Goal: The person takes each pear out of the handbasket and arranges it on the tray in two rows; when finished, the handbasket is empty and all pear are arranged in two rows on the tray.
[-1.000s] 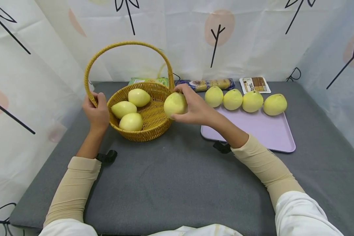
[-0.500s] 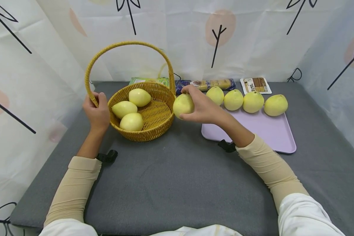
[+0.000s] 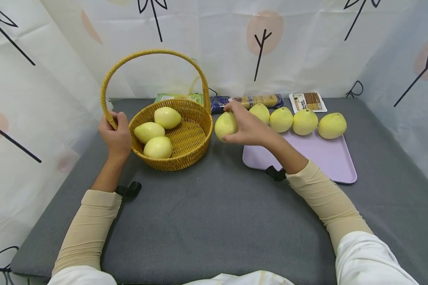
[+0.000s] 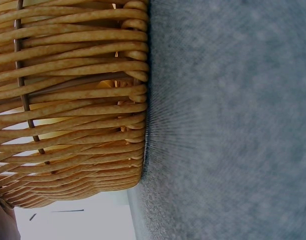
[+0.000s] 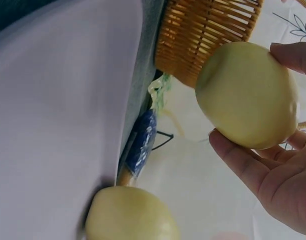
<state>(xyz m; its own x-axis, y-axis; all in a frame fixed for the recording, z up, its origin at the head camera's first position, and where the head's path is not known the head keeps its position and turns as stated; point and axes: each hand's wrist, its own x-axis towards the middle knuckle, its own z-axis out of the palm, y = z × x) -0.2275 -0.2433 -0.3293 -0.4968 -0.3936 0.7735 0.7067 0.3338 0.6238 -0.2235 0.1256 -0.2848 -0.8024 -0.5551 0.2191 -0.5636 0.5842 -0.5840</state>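
Note:
A yellow wicker basket with a tall arched handle stands left of centre in the head view, three pale yellow pomelos lying in its left half. Around the lower left part of the handle, my left hand has its fingers curled. Just right of the basket rim, my right hand grips another pomelo between thumb and fingers; the right wrist view shows this pomelo held off the table. In the left wrist view the basket's woven side fills the left part, and the handle grip is out of view.
A lilac tray lies at the right, with several pomelos in a row along its back edge. Behind are a green packet, a blue and yellow pasta-like packet and a brown and white pack, near the curtain.
My right hand has moved to the right with its pomelo, from over the basket's right rim to just outside it. The left hand stays on the handle.

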